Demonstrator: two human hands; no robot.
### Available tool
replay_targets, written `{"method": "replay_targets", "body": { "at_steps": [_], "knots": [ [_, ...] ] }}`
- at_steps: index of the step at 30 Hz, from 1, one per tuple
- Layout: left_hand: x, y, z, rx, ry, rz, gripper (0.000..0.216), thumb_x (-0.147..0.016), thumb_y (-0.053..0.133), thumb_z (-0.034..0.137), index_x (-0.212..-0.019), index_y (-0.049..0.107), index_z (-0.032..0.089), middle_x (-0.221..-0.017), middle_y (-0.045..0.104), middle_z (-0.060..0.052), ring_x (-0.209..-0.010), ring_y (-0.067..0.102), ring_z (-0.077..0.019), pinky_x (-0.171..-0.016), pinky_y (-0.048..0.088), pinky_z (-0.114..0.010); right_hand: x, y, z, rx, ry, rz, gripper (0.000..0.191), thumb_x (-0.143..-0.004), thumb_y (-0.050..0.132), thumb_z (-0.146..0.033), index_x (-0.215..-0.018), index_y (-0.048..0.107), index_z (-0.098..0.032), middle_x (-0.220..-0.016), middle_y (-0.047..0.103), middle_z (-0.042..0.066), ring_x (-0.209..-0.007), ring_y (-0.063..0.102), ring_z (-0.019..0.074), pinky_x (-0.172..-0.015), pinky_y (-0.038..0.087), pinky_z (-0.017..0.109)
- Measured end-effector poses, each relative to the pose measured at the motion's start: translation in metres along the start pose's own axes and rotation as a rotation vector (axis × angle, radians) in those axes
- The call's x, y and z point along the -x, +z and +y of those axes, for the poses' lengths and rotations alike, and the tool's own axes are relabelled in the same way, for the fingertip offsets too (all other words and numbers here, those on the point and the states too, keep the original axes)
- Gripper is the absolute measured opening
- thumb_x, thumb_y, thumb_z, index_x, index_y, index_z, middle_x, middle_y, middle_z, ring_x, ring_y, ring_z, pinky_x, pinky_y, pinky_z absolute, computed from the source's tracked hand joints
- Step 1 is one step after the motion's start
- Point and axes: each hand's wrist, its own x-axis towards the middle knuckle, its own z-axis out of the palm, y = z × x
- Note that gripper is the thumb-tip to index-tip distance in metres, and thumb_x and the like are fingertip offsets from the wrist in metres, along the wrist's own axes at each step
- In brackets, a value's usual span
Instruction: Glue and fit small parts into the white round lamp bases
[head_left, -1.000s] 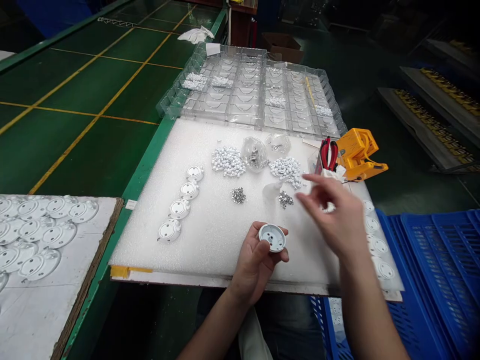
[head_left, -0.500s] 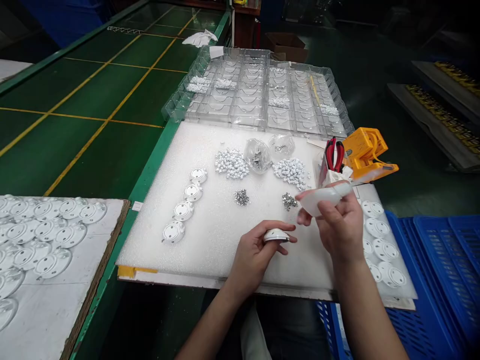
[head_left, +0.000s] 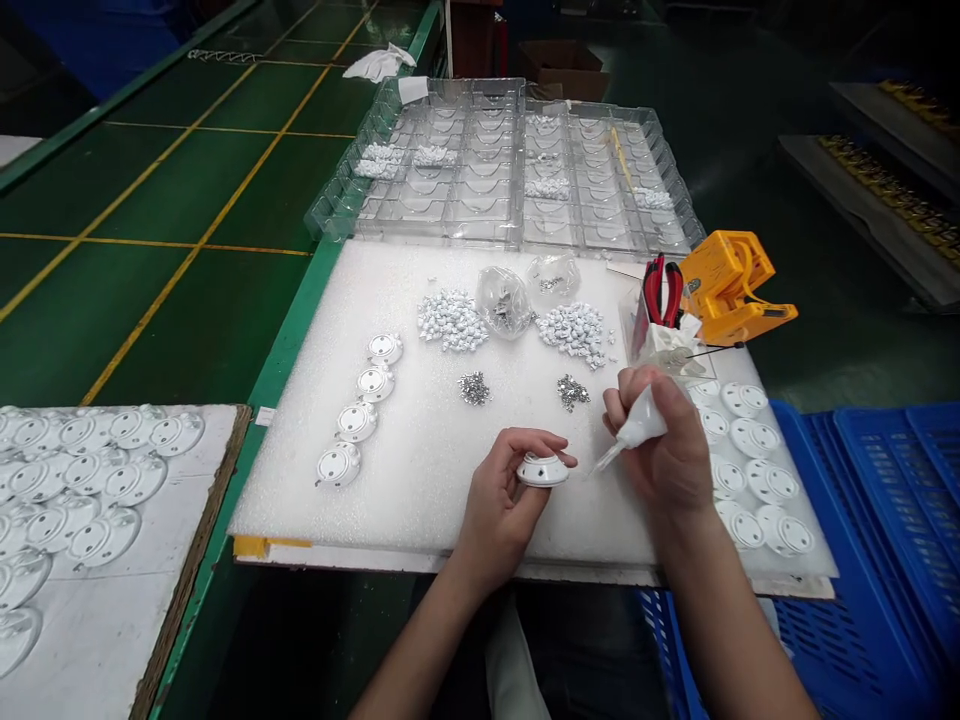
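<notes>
My left hand [head_left: 504, 490] is closed around a small round white plastic housing [head_left: 541, 469], held just above the white foam pad [head_left: 420, 450]. My right hand [head_left: 664, 445] grips a white squeeze tube [head_left: 637, 428] whose thin nozzle points down-left toward the housing, a short gap away. Two little heaps of metal screws [head_left: 474, 388] lie on the foam just beyond my hands. Further back are two piles of small white parts [head_left: 452, 320] and a clear bag [head_left: 504, 300].
A row of white housings [head_left: 358, 420] lies at the left of the foam, more [head_left: 750, 470] at the right. Clear blister trays [head_left: 517, 170] sit behind. A yellow tool [head_left: 731, 285] and red pliers [head_left: 661, 290] stand at the right. Blue crates [head_left: 877, 540] are at the right.
My right hand picked up the white tube and turned its nozzle down toward the housing. My left hand flipped the housing from open side up to edge-on and stayed in place.
</notes>
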Motion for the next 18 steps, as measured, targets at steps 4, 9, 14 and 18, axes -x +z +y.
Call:
{"method": "replay_targets", "body": {
  "at_steps": [4, 9, 14, 18],
  "knots": [
    [0.0008, -0.0014, -0.0022, -0.087, 0.068, 0.019, 0.001, -0.097, 0.065, 0.022, -0.096, 0.065, 0.022, -0.112, 0.066, -0.010, -0.107, 0.067, -0.0240, -0.096, 0.049, -0.038, 0.0029, -0.0010, 0.0015, -0.008, -0.091, 0.004, 0.056, -0.085, 0.071, -0.048, -0.054, 0.032, -0.021, -0.056, 0.026, -0.005, -0.049, 0.028, 0.0098, -0.046, 0.021, 0.029],
    [0.0004, -0.0032, -0.0049, -0.190, 0.122, 0.017, 0.003, -0.095, 0.067, 0.021, -0.097, 0.069, 0.023, -0.108, 0.062, -0.008, -0.106, 0.062, -0.0240, -0.094, 0.048, -0.037, 0.0034, -0.0016, 0.0046, -0.073, -0.162, 0.041, 0.061, -0.087, 0.070, -0.046, -0.052, 0.026, -0.021, -0.052, 0.019, -0.006, -0.047, 0.021, 0.0091, -0.045, 0.020, 0.029],
    [-0.0006, -0.0008, -0.0031, -0.121, 0.105, 0.018, 0.004, -0.097, 0.064, 0.020, -0.097, 0.066, 0.022, -0.102, 0.062, -0.007, -0.098, 0.063, -0.0215, -0.090, 0.051, -0.034, 0.0049, -0.0008, 0.0047, -0.043, -0.158, 0.028, 0.064, -0.087, 0.070, -0.051, -0.051, 0.027, -0.021, -0.051, 0.020, -0.006, -0.047, 0.021, 0.0091, -0.046, 0.020, 0.029],
    [0.0002, 0.0012, -0.0020, -0.143, 0.102, 0.039, 0.005, -0.097, 0.063, 0.018, -0.096, 0.066, 0.022, -0.101, 0.063, -0.007, -0.097, 0.064, -0.0215, -0.089, 0.052, -0.034, 0.0067, 0.0008, 0.0033, -0.006, -0.160, 0.004, 0.065, -0.086, 0.072, -0.051, -0.048, 0.029, -0.021, -0.051, 0.020, -0.006, -0.047, 0.021, 0.0093, -0.045, 0.020, 0.029]
  ]
}}
